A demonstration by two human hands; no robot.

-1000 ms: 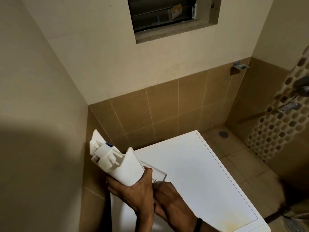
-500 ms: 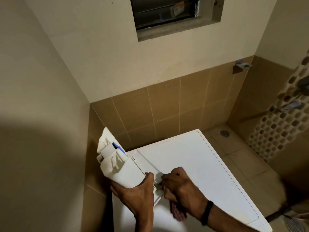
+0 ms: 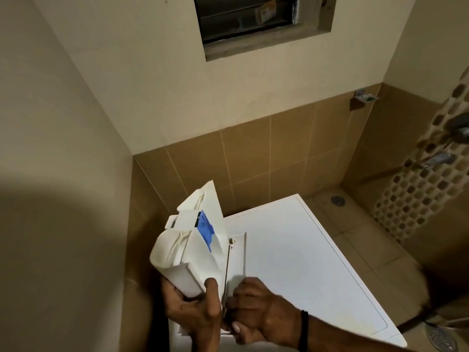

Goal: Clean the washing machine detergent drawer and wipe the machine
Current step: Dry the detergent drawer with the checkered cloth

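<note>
The white detergent drawer (image 3: 193, 245) stands tilted on end over the left rear corner of the white washing machine top (image 3: 299, 262). A blue insert (image 3: 205, 228) shows inside it. My left hand (image 3: 193, 308) grips the drawer's lower end, thumb on its side. My right hand (image 3: 256, 306) is beside it, fingers curled round the drawer's flat white front panel (image 3: 237, 260). The lower part of the drawer is hidden behind both hands.
Brown tiled walls close in behind and left of the machine. A louvred window (image 3: 251, 16) sits high on the back wall. Right of the machine lie a tiled floor with a drain (image 3: 337, 200), wall taps (image 3: 436, 158) and a shower head (image 3: 441, 339).
The drawer has turned so its blue insert faces me and has risen a little. My right hand has moved up against the drawer's front panel.
</note>
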